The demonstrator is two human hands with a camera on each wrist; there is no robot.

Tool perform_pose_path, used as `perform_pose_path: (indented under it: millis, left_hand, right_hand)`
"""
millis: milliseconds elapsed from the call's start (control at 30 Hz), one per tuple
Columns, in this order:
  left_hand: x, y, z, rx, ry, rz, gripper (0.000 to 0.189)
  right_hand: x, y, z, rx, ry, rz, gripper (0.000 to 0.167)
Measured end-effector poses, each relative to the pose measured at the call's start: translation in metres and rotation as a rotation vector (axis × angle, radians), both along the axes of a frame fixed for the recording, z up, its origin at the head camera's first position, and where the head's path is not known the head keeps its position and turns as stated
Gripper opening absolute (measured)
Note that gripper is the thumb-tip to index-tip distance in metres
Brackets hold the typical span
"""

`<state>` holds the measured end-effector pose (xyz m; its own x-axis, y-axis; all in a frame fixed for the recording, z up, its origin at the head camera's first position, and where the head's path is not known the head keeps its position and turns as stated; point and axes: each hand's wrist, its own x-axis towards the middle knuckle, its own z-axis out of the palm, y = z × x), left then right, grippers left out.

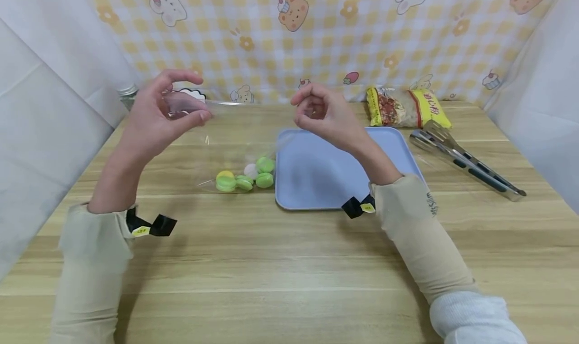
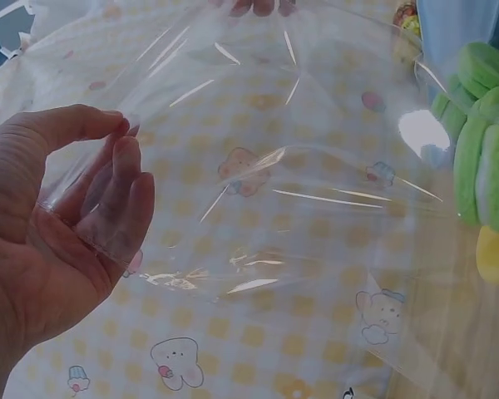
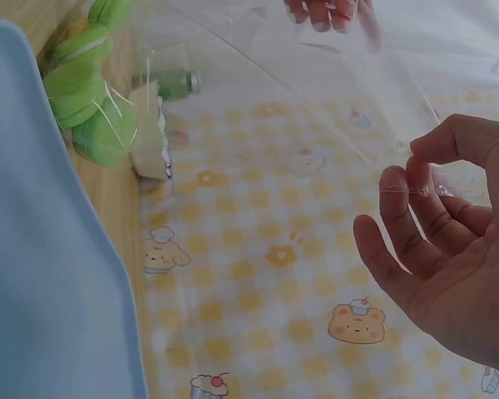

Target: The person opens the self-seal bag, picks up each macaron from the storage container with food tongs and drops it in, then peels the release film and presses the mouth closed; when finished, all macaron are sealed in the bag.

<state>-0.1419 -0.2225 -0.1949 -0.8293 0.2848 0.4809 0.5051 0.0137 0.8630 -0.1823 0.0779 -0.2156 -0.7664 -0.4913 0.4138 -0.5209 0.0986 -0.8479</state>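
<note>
A clear plastic bag (image 1: 239,138) hangs spread between the two hands, its lower end at the wooden table. Several macarons (image 1: 245,183), mostly green with a yellow one (image 1: 225,174) and a pale one (image 1: 251,171), sit at the bottom of the bag. The left hand (image 1: 156,112) holds the bag's upper left edge, thumb against fingers in the left wrist view. At the upper right, the right hand (image 1: 327,113) pinches the edge between thumb and forefinger. In the right wrist view its other fingers (image 3: 389,256) are spread, partly behind the film.
Right of the macarons lies a light blue tray (image 1: 312,178). Behind it is a yellow printed food packet (image 1: 407,107). Metal tongs (image 1: 470,163) with dark grips lie farther right. A green bottle (image 3: 179,84) and a white scalloped card (image 3: 152,137) stand at the back left.
</note>
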Motion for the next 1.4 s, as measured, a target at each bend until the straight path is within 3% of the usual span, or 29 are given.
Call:
perform_pose_path:
  millis: [100, 233, 333, 467, 633, 800, 1033, 1200, 1400]
  left_hand:
    - [0.001, 0.002, 0.000, -0.016, 0.014, 0.021, 0.043]
    - [0.004, 0.007, 0.001, -0.111, 0.035, 0.101, 0.043]
    - [0.006, 0.011, 0.002, -0.174, 0.060, 0.125, 0.043]
    - [0.008, 0.013, 0.004, -0.227, 0.095, 0.145, 0.043]
    - [0.012, 0.019, 0.007, -0.323, 0.121, 0.170, 0.044]
    - [0.018, 0.024, 0.009, -0.384, 0.190, 0.169, 0.044]
    - [0.027, 0.031, 0.010, -0.535, 0.344, 0.215, 0.044]
    - [0.035, 0.035, 0.012, -0.652, 0.418, 0.250, 0.041]
    - [0.047, 0.041, 0.016, -0.857, 0.478, 0.353, 0.038]
  right_hand:
    - [0.001, -0.003, 0.001, 0.078, 0.061, 0.007, 0.019]
    - [0.004, -0.007, 0.004, 0.241, 0.211, -0.020, 0.018]
    - [0.007, -0.009, 0.008, 0.343, 0.314, -0.050, 0.017]
    - [0.011, -0.014, 0.012, 0.404, 0.405, -0.056, 0.016]
    - [0.016, -0.019, 0.015, 0.453, 0.464, -0.051, 0.014]
    - [0.021, -0.025, 0.019, 0.545, 0.466, -0.070, 0.013]
    - [0.025, -0.045, 0.024, 0.541, 0.424, 0.030, 0.017]
    - [0.031, -0.064, 0.024, 0.487, 0.501, 0.083, 0.015]
    - [0.038, -0.076, 0.021, 0.400, 0.570, 0.138, 0.013]
